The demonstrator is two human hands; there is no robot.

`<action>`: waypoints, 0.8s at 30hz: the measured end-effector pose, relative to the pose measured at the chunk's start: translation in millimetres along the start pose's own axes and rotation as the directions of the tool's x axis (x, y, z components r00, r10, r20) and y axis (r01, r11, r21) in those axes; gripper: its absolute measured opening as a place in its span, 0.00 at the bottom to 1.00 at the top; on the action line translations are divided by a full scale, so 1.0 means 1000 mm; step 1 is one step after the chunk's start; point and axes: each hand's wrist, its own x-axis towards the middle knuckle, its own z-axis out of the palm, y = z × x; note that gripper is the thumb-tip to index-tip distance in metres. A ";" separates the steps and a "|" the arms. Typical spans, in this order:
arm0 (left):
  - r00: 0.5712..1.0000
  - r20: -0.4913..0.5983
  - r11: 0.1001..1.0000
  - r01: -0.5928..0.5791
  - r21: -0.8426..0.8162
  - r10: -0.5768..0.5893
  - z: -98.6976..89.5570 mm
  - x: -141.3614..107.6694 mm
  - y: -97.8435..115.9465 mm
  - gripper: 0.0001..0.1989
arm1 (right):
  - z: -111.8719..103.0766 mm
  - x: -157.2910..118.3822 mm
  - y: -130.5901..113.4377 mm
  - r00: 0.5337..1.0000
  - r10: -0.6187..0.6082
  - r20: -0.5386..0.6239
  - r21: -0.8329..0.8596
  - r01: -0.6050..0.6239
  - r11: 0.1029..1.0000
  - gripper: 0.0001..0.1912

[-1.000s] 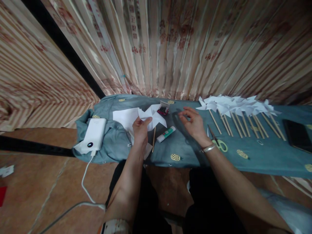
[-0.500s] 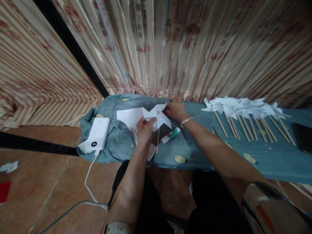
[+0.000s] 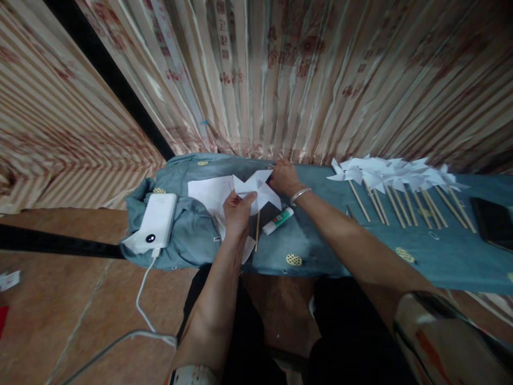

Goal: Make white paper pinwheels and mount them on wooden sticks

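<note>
My left hand point(image 3: 239, 209) pinches a white paper pinwheel point(image 3: 260, 188) with folded blades, thumb on top of the paper. Just beyond its right side, my right hand point(image 3: 284, 177) is curled down at the cloth, wearing a silver bangle; whatever its fingers grip is hidden. A wooden stick point(image 3: 257, 231) extends below the pinwheel, its upper end covered by paper. Beside that stick lies a glue stick point(image 3: 278, 221) with a green and white label. White paper sheets point(image 3: 208, 191) are spread under and left of my left hand.
Several finished white pinwheels point(image 3: 390, 172) on sticks lie in a row at the right. A dark flat object point(image 3: 491, 220) rests at the far right. On the left are a white power bank point(image 3: 158, 220) and its cable point(image 3: 140, 299). A curtain point(image 3: 256, 80) hangs behind the cloth-covered table point(image 3: 312, 251).
My right hand has shifted slightly, and the red bit that showed beneath its fingers is now out of sight. My left hand keeps its hold on the pinwheel. The view has turned a little.
</note>
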 end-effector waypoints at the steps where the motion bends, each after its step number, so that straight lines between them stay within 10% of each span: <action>1: 1.000 0.000 1.000 0.001 0.002 -0.001 0.000 0.000 0.000 0.11 | 0.000 0.000 0.000 1.000 -0.008 0.004 -0.002 0.008 1.000 0.16; 24: 1.000 -0.003 1.000 0.000 0.024 0.000 0.003 -0.001 0.000 0.12 | 0.005 0.000 0.003 0.997 -0.059 -0.049 0.067 0.062 0.996 0.15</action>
